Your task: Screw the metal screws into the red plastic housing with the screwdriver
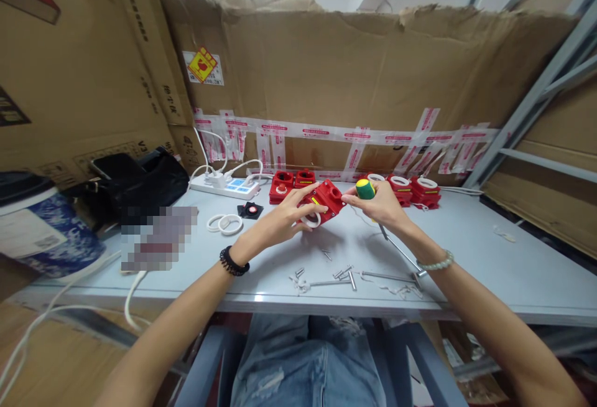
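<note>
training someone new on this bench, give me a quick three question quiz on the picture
1. What does the left hand hold?
a) a phone
b) a red case
c) a roll of tape
2. True or false: a plug sits in the power strip.
3. Fill in: the right hand holds a tool coloured yellow and ____.

Key: 1. b; 2. true; 3. green.

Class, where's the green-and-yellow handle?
In the head view, the handle is right of centre, in the right hand, beside the red box in the left hand.
</note>
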Demonstrator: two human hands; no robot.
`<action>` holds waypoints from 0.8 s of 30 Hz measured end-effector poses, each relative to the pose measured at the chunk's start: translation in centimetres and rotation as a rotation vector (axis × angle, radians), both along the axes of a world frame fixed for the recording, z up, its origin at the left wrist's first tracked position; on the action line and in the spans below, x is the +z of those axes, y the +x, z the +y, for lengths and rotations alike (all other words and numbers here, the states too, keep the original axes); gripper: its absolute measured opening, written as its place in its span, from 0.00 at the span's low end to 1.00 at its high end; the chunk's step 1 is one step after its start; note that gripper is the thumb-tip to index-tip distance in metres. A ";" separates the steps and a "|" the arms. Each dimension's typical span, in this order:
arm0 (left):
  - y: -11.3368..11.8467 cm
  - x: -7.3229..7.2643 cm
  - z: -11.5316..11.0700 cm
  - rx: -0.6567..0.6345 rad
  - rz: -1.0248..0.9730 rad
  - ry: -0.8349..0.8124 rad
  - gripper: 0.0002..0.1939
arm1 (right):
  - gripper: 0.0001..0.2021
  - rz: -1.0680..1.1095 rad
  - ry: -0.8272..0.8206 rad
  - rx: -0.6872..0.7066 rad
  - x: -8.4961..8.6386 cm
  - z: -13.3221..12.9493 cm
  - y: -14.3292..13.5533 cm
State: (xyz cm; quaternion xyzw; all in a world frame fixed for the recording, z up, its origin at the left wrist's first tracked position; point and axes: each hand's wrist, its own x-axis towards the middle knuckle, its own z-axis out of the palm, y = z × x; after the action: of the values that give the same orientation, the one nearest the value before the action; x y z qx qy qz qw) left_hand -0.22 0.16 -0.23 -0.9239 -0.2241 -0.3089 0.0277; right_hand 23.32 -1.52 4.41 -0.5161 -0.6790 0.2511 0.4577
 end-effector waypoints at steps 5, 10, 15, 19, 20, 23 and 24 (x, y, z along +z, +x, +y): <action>0.0 0.0 0.0 -0.004 -0.005 -0.002 0.24 | 0.18 -0.049 0.046 0.008 -0.4 0.3 0.1; -0.1 -0.1 0.2 -0.034 -0.047 0.017 0.21 | 0.19 0.002 -0.098 0.092 -0.5 1.2 0.9; -0.2 -0.3 0.3 -0.052 -0.069 -0.012 0.20 | 0.23 0.080 -0.275 0.236 -0.3 1.7 1.1; -0.3 -0.2 0.3 -0.042 -0.092 -0.039 0.21 | 0.22 0.042 -0.192 0.136 -0.5 1.5 0.7; -0.3 -0.2 0.3 -0.038 -0.099 -0.056 0.21 | 0.23 0.023 -0.135 0.102 -0.6 1.5 0.6; -0.4 0.0 0.2 -0.027 -0.129 -0.110 0.21 | 0.23 -0.002 0.018 0.035 -0.5 1.4 0.2; -0.4 0.1 0.2 -0.025 -0.137 -0.121 0.21 | 0.23 0.007 0.033 0.031 -0.3 1.3 0.2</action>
State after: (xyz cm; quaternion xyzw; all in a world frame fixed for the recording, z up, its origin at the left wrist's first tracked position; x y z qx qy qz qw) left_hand -0.67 0.36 -0.12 -0.9033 -0.2321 -0.3577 -0.0476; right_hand 23.48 -0.22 4.11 -0.4969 -0.6894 0.2487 0.4647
